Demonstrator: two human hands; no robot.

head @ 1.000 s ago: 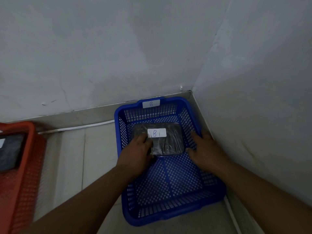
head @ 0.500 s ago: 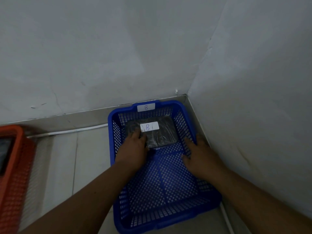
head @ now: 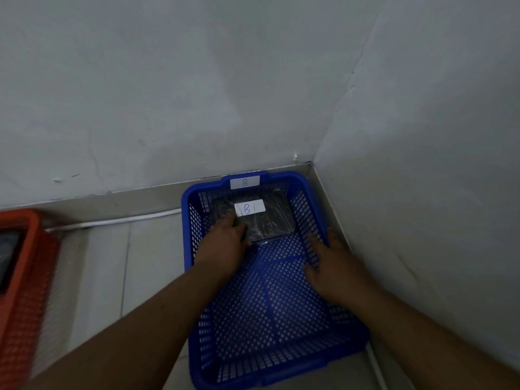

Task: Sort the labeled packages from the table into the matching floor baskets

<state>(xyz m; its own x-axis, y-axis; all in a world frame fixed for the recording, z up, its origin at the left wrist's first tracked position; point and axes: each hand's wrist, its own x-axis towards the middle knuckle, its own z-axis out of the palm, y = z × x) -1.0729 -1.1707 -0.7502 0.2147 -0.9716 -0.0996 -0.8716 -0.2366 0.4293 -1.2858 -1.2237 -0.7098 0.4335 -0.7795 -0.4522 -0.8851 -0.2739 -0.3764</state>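
A blue perforated floor basket [head: 306, 190] stands in the room corner, with a white tag marked B on its far rim. Inside, against the far wall of the basket, lies a dark plastic-wrapped package [head: 277, 222] with a white label reading B1. My left hand [head: 223, 242] rests on the package's near left corner, fingers laid over it. My right hand [head: 330, 263] is inside the basket at its right wall, fingers spread, apart from the package and holding nothing.
An orange perforated basket [head: 26, 277] stands at the left edge, with something dark inside it. A white cable [head: 112, 222] runs along the base of the far wall. Grey walls close in behind and to the right; tiled floor lies between the baskets.
The package has slid to the far end of the blue basket under my left hand. My right hand has come off the package and drawn back along the right wall.
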